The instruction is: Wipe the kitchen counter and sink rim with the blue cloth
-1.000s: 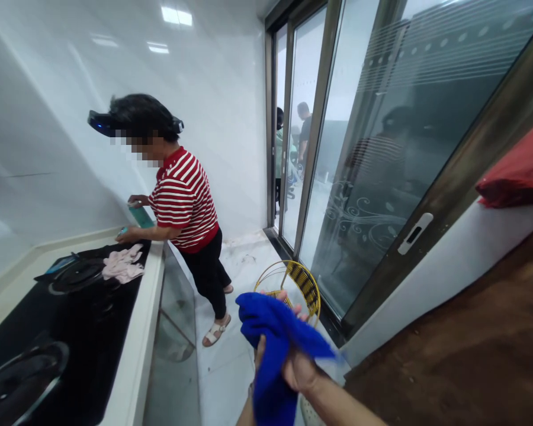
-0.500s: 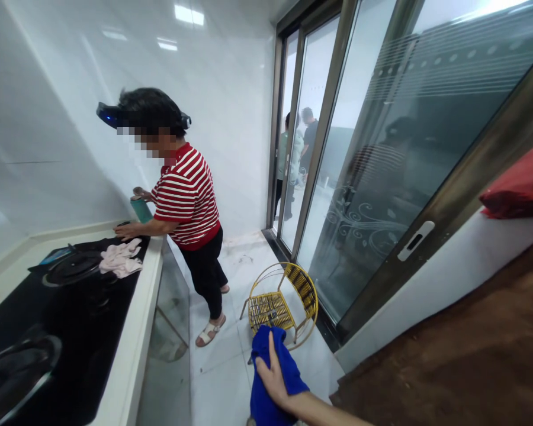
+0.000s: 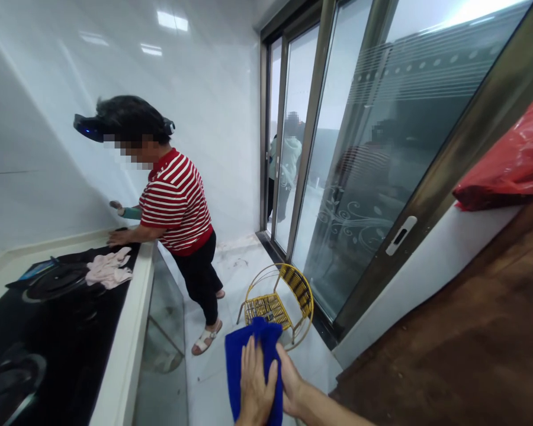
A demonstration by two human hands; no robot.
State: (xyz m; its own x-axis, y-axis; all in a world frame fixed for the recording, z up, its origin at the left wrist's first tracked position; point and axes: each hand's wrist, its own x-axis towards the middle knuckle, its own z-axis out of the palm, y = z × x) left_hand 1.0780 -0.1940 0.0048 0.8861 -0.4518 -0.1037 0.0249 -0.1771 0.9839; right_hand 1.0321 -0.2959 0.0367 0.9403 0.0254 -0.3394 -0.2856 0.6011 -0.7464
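Note:
A blue cloth (image 3: 233,361) hangs in front of me, low in the head view. My left hand (image 3: 256,381) lies flat against its near face, fingers stretched upward and the thumb apart. From the right side my right hand (image 3: 292,378) grips the cloth's edge, with its thumb showing and the other fingers hidden behind the cloth. Just beyond the cloth, a small yellow woven chair (image 3: 269,309) stands on the tiled floor.
On the left, a counter (image 3: 135,331) carries a black stove (image 3: 77,346) and a pink cloth (image 3: 109,269). A co-worker in a striped shirt (image 3: 180,198) leans over it. Glass sliding doors (image 3: 337,177) stand on the right, near a red plastic bag (image 3: 510,157) and a brown surface (image 3: 466,337).
My left hand has come into view and onto the blue cloth. The cloth has shifted slightly left and upward. The co-worker's far arm has moved toward the wall.

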